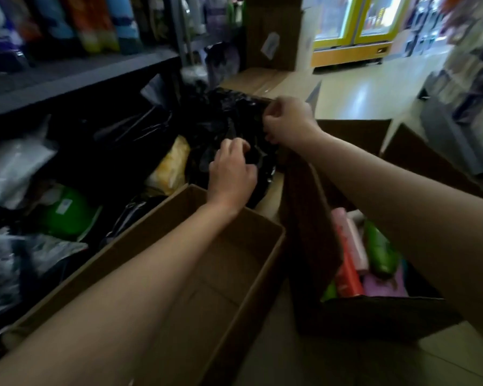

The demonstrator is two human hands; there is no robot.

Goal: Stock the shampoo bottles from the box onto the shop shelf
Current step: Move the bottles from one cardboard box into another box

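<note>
The dark grey metal shop shelf (76, 76) runs along the left, the brown cardboard box (374, 310) of pink and green shampoo bottles (352, 246) lying lengthwise sits under the nearer right forearm, while left hand (230, 176) and right hand (287, 121) both pinch a crumpled black plastic bag (226, 112) ahead.

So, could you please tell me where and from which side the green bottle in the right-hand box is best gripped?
Grip the green bottle round its exposed upper body, coming from above through the box's open top. It lies slanted on the other packs, with pink bottles close on its left, so the fingers probably fit best across its width. Both the left hand and the right hand are currently gripping the black bag.
</note>
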